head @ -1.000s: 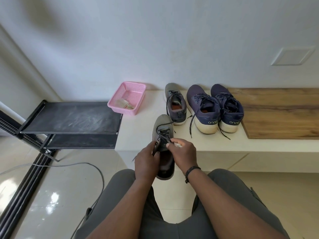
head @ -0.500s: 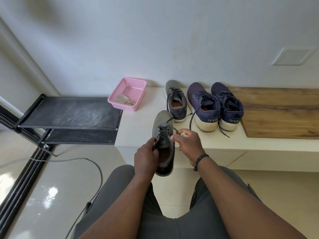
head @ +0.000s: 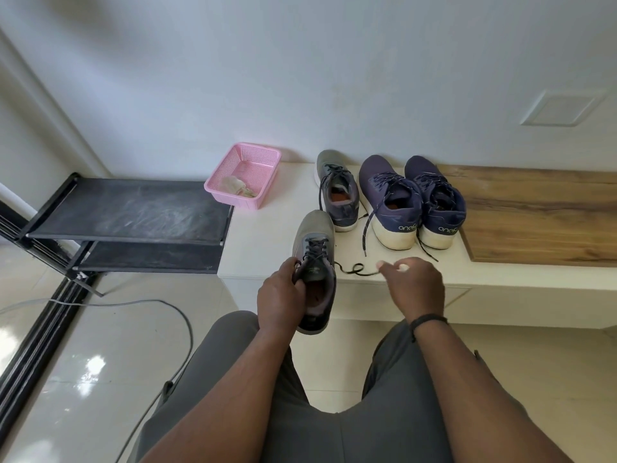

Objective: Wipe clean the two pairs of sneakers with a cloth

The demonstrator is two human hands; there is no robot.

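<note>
The left hand (head: 280,297) held a closed grip around the grey sneaker (head: 315,259) above the bench (head: 267,248) edge. The right hand (head: 414,285) seemingly pinched its lace (head: 354,269), drawn out sideways.

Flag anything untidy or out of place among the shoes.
The navy sneakers have untied laces trailing over the white bench. The right hand pinches the lace drawn from the grey sneaker held by the left hand.

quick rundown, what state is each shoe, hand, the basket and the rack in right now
grey sneaker in hand: lifted, lace pulled loose
second grey sneaker: on white bench, laces loose
navy sneakers: side by side, untied
left hand: grips held sneaker
right hand: pinches lace
pink basket: holds cloth
black rack: dusty
</note>
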